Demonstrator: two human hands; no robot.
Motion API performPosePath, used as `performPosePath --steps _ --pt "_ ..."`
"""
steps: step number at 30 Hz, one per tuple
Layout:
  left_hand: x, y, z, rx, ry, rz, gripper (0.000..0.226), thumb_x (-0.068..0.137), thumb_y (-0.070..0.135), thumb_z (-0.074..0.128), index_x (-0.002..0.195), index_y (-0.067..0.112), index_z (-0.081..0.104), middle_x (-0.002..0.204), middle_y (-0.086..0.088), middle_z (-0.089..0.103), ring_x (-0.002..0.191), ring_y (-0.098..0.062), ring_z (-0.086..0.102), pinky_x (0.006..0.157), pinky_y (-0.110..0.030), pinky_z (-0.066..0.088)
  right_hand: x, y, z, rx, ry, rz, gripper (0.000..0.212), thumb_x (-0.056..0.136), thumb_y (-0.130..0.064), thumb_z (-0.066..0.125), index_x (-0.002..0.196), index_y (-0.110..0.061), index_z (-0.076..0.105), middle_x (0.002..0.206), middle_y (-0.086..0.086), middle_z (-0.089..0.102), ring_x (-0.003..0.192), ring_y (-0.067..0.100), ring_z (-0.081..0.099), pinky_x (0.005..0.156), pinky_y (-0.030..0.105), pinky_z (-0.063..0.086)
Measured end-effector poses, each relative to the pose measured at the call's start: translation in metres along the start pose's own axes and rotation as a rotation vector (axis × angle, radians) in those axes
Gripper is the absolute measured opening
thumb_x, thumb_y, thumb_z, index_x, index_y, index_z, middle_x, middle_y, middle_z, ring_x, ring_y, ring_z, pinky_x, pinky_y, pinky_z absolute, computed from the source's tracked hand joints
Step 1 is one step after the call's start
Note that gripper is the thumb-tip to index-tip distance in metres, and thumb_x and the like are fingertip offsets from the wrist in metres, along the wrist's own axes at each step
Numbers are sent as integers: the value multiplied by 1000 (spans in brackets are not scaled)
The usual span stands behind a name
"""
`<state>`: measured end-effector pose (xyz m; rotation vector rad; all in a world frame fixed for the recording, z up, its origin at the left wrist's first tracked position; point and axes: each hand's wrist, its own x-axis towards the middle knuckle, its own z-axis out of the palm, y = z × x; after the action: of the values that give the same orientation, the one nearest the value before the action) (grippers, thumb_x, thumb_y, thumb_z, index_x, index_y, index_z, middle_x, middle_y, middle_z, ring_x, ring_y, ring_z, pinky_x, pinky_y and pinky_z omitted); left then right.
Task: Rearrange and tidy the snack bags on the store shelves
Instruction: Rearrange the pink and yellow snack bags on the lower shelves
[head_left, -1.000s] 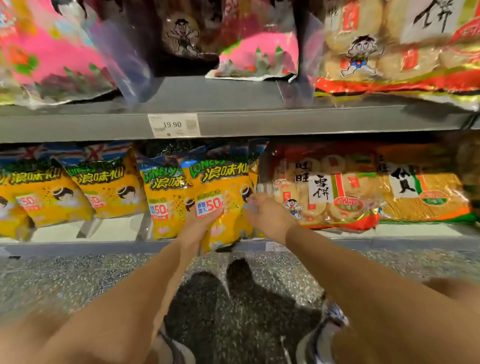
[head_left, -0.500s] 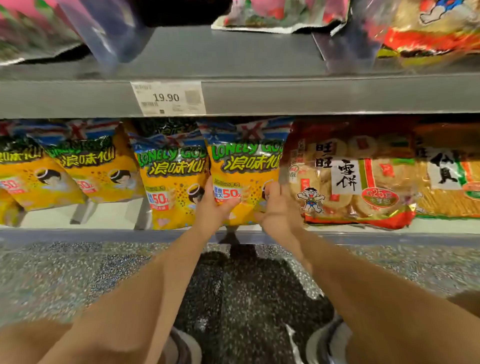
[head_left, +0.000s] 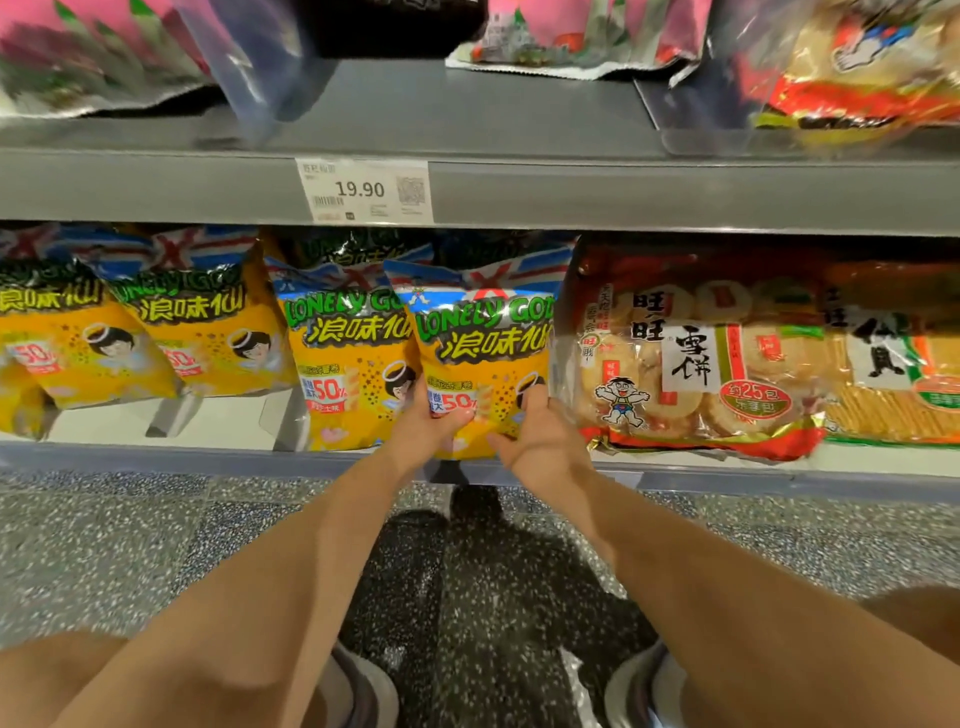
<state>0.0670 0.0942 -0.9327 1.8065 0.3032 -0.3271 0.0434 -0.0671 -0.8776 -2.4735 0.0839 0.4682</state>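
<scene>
A person reaches both bare arms out to a low grey metal shelf (head_left: 156, 460) in a shop. Between the hands is a yellow snack bag with a blue top and green letters (head_left: 483, 332). It stands upright at the front of the low shelf, with its bottom right at the front lip. The left hand (head_left: 423, 423) has the bag's lower left part, and its thumb lies across the front by a red 50% mark. The right hand (head_left: 540, 441) has the lower right part, with its fingers (head_left: 530, 397) curled over the bag's side. Both grips are closed round this one bag. Just to the left stands a second yellow bag of the same kind (head_left: 348, 364), touching the first and tucked a bit behind it. Further left, two more yellow bags (head_left: 208, 322) lean back on the same shelf. Just to the right of the held bag lies a clear bag of round rice crackers with a red edge (head_left: 691, 364), and past that an orange and green bag (head_left: 893, 364). Above them all runs an upper grey shelf (head_left: 623, 197) with a white price tag (head_left: 363, 189) that reads 19.90. On top of it sit blurry pink bags (head_left: 571, 36) and see-through plastic dividers (head_left: 254, 62). Down below is a speckled grey floor (head_left: 104, 545) with a dark shadow on it, and the tips of two shoes (head_left: 363, 691) poke in at the bottom.
</scene>
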Motion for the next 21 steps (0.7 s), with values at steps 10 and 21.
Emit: performPosePath --steps 10,21 --pt "18 -1 -4 -36 -32 -48 80 85 27 67 147 30 18 131 1 53 114 -21 54 78 -35 52 14 -3 -4 128 -62 30 37 85 -17 59 101 -20 26 116 12 41 79 22 44 49 24 28" --pt "-30 28 14 244 443 110 95 71 29 79 147 19 22 133 -12 42 122 -30 46 100 -47 42 -14 -6 -17 88 55 -46 36 89 -26 54 119 -10 43 113 11 55 83 24 52 71 31 42"
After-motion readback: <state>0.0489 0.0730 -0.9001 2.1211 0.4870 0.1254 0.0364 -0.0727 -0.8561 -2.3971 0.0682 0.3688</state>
